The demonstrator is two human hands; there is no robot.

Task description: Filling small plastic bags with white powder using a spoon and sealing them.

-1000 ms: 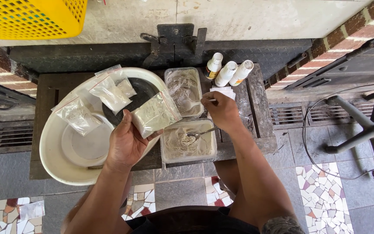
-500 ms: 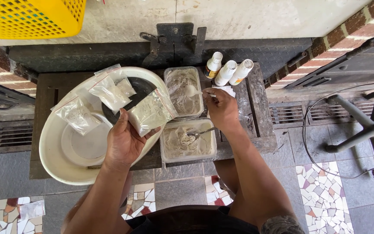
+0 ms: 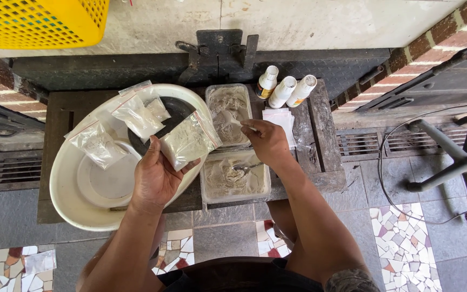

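Holding a powder-filled zip bag [image 3: 189, 140] pinched in your left hand [image 3: 155, 176] above the white basin [image 3: 77, 208], your right hand [image 3: 268, 141] gripping a spoon [image 3: 242, 167] over the near powder tub [image 3: 235, 176], 3 bottles [image 3: 286, 89] behind.

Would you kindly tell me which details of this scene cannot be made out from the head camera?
- Right hand: the handle of the spoon is hidden inside its grip.
- Left hand: its palm covers the lower corner of the filled plastic bag.
- Three white bottles: labels too small to read.
- Yellow crate: cut off by the top edge.
- Black swivel chair base: cut off by the right edge.
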